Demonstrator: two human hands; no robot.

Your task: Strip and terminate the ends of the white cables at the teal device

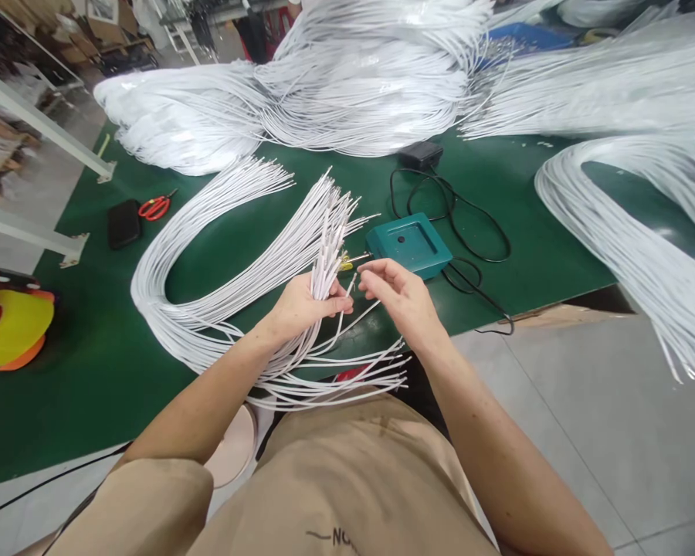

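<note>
My left hand (310, 305) is closed around a bunch of thin white cables (326, 259), whose stripped-looking ends fan upward. One cable end stands apart by the left thumb. Just right of it is my right hand (399, 297), fingers loosely curved and slightly parted, with nothing visible between them. Behind the hands sits a teal box-shaped device (411, 243) with a metal rod and a yellow piece at its left side. The long cable bundle (156, 286) loops left across the green table (93, 332). Several loose cable ends (371, 374) hang near my body.
Large white cable bundles (359, 93) lie along the back, and another bundle (602, 208) hangs over the right edge. A black adapter (420, 154) and its cord lie behind the device. Orange-handled scissors (155, 207), a black case (123, 224) and tape rolls (17, 328) are left.
</note>
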